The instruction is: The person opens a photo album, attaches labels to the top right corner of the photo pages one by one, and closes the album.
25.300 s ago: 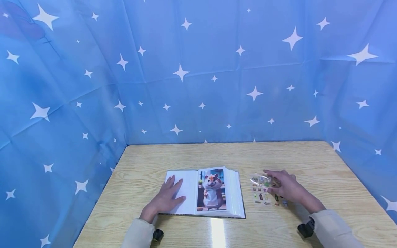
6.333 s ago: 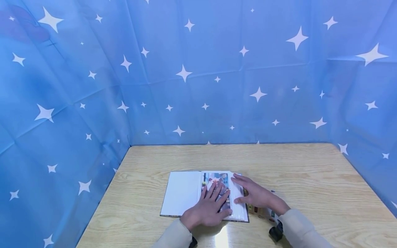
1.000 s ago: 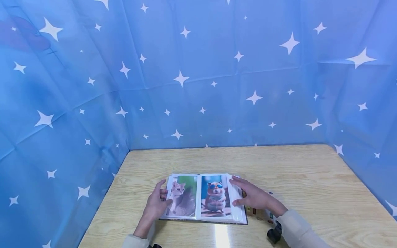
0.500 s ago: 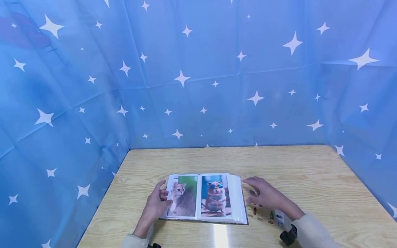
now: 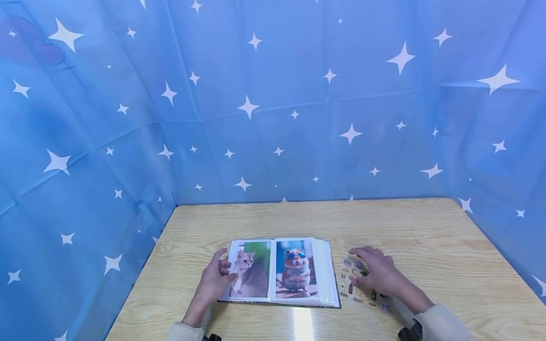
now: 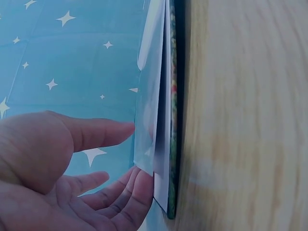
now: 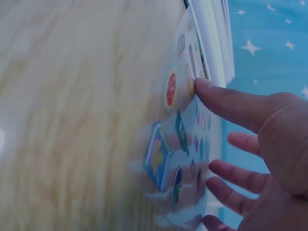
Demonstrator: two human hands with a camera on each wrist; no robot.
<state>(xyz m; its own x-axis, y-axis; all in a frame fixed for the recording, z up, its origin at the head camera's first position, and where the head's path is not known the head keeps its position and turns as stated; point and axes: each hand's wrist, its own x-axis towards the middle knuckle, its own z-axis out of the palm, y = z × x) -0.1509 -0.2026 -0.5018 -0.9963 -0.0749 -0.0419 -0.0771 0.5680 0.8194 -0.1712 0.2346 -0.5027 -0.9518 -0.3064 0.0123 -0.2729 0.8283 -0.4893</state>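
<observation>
A photo album (image 5: 326, 272) lies open on the table, showing a photo of a cat (image 5: 251, 274) on the left page and one of a hamster in blue sunglasses (image 5: 296, 270) on the right. My left hand (image 5: 212, 282) rests at the left page's outer edge; in the left wrist view its thumb meets the glossy page (image 6: 150, 110). To the album's right is a clear sheet of small stickers (image 5: 350, 286). Over its right part is my right hand (image 5: 379, 272), fingers spread and loosely bent, thumb tip touching the sheet in the right wrist view, where a blue sticker (image 7: 158, 156) shows.
The wood-grain table (image 5: 239, 218) carries the album and stickers. A blue curtain with white stars (image 5: 298, 142) rises behind it and along both sides. A bright light reflection lies on the tabletop just in front of the album.
The album has gone from a hamster in an apron to the cat and sunglasses photos. My left hand has moved to its left edge. My right hand has just slid right, onto the stickers.
</observation>
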